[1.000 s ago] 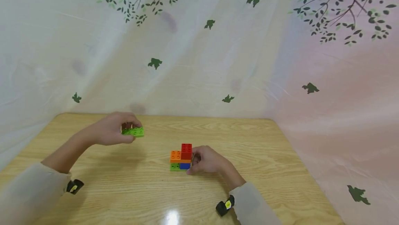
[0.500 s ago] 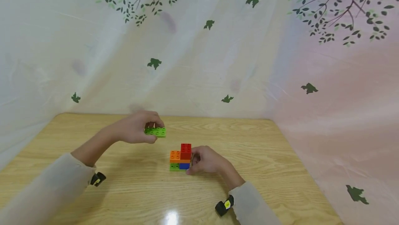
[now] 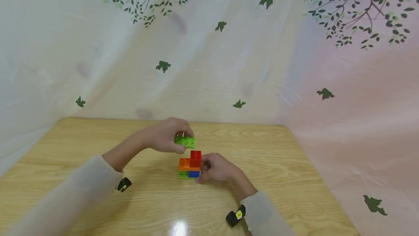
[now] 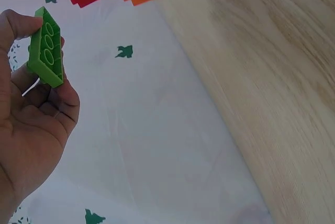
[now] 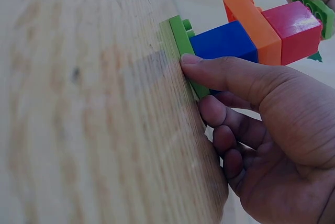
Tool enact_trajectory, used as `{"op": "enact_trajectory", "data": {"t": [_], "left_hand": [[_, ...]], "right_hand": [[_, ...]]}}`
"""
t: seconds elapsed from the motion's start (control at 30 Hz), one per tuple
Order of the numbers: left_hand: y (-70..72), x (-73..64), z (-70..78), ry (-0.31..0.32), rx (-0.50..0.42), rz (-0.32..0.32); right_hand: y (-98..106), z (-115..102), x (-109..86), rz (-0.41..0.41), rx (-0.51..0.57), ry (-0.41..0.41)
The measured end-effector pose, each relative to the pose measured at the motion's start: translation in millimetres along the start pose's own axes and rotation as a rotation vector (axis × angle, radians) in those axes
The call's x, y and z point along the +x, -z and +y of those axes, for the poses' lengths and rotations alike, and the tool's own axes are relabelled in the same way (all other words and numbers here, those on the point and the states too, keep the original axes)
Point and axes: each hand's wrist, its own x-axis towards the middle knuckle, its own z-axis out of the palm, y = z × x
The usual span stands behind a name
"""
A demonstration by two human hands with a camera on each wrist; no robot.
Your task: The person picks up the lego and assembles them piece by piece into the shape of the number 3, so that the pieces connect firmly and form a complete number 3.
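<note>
My left hand [image 3: 166,135] pinches a flat light-green toy building brick [image 3: 187,142] between thumb and fingers, raised just above and behind a small brick stack. In the left wrist view its hollow underside with round tubes shows. The stack has a green base brick [image 5: 180,36] on the table, a blue brick [image 5: 224,42] on it, an orange brick [image 3: 184,163] across that, and a red brick [image 3: 195,159] on top at the right. My right hand [image 3: 220,168] grips the stack low on its right side, the thumb against the green base brick and the fingers curled behind.
The stack stands near the middle of a light wooden table [image 3: 262,148]. Behind and to the right hangs a pale cloth backdrop [image 3: 203,83] with printed leaves and branches. A dark wrist strap [image 3: 236,215] sits at the right sleeve.
My left hand has moved rightward with the flat green brick, from left of the stack to just over its back. The right hand and the stack have stayed in place.
</note>
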Motion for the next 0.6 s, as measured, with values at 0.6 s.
{"op": "enact_trajectory", "data": {"t": [0.6], "left_hand": [[-24.5, 9.9, 7.9, -0.014, -0.016, -0.025]], "right_hand": [[-0.5, 2.3, -0.4, -0.002, 0.023, -0.018]]}}
